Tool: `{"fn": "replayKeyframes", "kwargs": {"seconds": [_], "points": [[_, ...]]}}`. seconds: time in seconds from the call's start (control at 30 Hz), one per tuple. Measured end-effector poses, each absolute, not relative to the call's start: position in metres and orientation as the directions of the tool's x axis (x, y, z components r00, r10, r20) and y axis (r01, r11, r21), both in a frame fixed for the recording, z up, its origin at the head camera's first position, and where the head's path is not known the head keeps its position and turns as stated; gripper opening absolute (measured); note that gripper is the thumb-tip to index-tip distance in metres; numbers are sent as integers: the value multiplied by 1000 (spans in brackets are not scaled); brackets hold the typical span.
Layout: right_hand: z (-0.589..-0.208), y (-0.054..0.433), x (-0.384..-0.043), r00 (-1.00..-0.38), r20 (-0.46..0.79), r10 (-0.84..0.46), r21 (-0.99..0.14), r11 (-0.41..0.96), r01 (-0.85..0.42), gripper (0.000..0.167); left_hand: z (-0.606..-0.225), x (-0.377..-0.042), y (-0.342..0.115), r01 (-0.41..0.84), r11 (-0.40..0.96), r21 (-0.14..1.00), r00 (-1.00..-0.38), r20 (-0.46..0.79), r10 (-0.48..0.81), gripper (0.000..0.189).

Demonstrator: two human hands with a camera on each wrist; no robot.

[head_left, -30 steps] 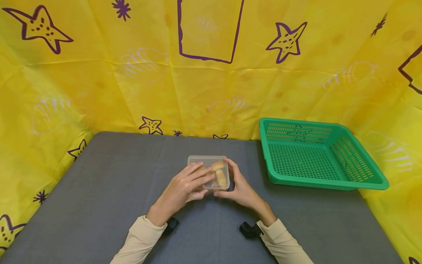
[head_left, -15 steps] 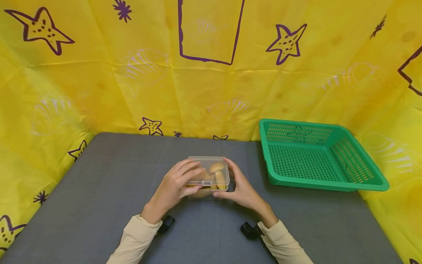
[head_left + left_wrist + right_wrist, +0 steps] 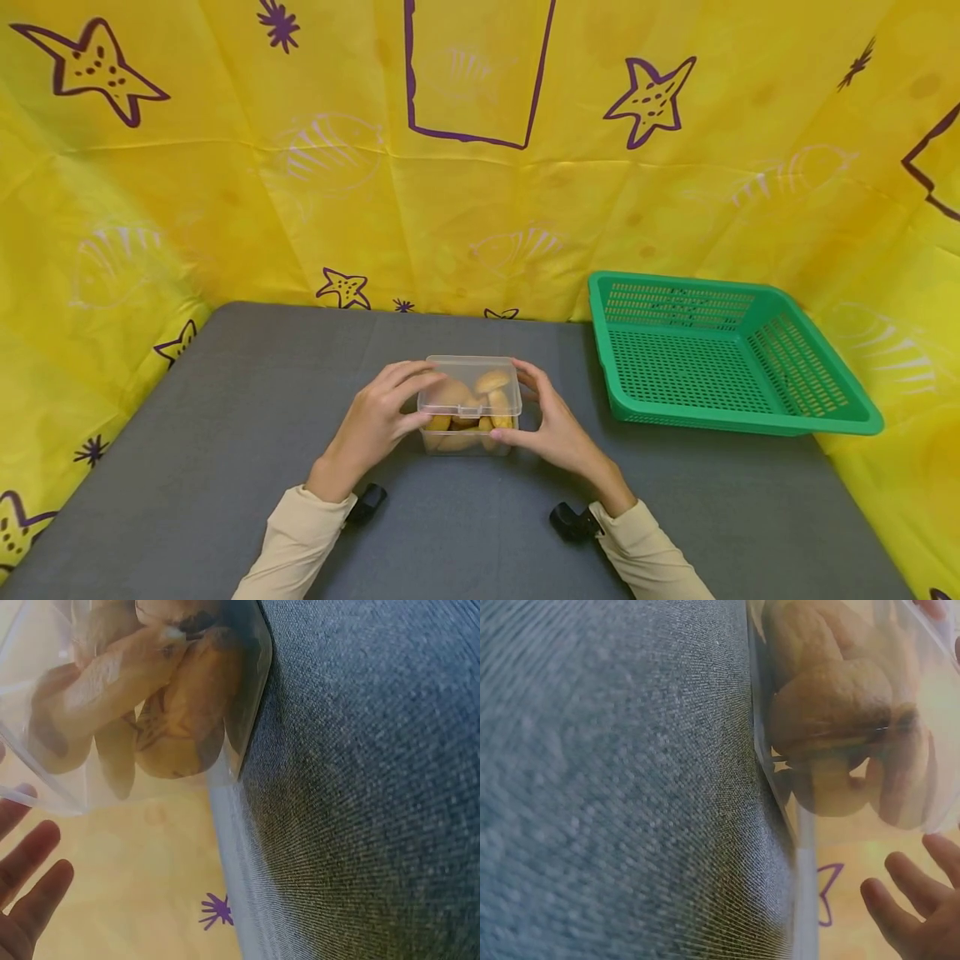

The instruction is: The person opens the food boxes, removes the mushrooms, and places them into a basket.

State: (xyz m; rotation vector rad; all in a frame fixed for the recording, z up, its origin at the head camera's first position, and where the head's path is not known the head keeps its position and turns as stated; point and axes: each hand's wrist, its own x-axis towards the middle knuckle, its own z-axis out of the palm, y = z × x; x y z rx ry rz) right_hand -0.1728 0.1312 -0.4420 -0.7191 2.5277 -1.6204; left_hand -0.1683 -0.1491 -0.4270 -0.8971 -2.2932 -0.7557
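A yellow cloth point(image 3: 450, 200) printed with starfish and fish hangs across the far side and down both flanks, around a grey table point(image 3: 225, 425). On the table's right, toward the far edge, sits a green basket point(image 3: 742, 420) with slatted sides, well apart from the work.

The clear plastic box point(image 3: 459, 445) sits near the middle of the table between the two hands. Its lid point(image 3: 467, 365) stands ajar, with a gap along the near side. The step in hand looks to be working that lid; whether it is going up or down cannot be told. The next move seems to call for steadying the base from the right while the lid is guided from the left.

The left hand point(image 3: 372, 422) holds the lid's left end, fingers bent over the far part and thumb at the near edge. The right hand point(image 3: 555, 425) grips the box's right end, fingers around the far corner and thumb at the near one. Both forearms angle in from the near side.

Inside the box, brown mushrooms point(image 3: 836, 697) lie piled together. A small clasp point(image 3: 471, 412) marks the lid's near edge.
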Motion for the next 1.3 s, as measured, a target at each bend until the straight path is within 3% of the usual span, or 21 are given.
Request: {"fn": "replayKeyframes", "kwargs": {"seconds": [0.2, 0.4, 0.57, 0.73, 0.87, 1.0, 1.3], "points": [[-443, 132, -174, -873, 273, -405, -855, 314, -413, 82, -429, -169, -149, 720, 627, 298, -620, 682, 388, 47], [-443, 132, -175, -880, 253, -403, -861, 320, -394, 65, -429, -169, -149, 691, 639, 338, -661, 654, 369, 45], [-441, 131, -175, -878, 245, -412, -867, 311, -388, 62, -429, -169, -149, 671, 644, 366, -682, 647, 342, 42], [-442, 132, -175, -875, 239, -421, -870, 307, -386, 72, -431, -170, -149, 640, 653, 406, -710, 637, 300, 49], [-441, 132, -175, -879, 217, -426, -879, 306, -365, 87, -433, -169, -147, 553, 657, 513, -803, 539, 254, 55], [-441, 133, -175, -886, 186, -424, -878, 333, -343, 92, -435, -168, -145, 463, 642, 611, -880, 406, 248, 63], [-442, 133, -177, -875, 196, -442, -867, 339, -365, 93, -434, -169, -147, 401, 546, 736, -910, 253, 328, 86]]}}
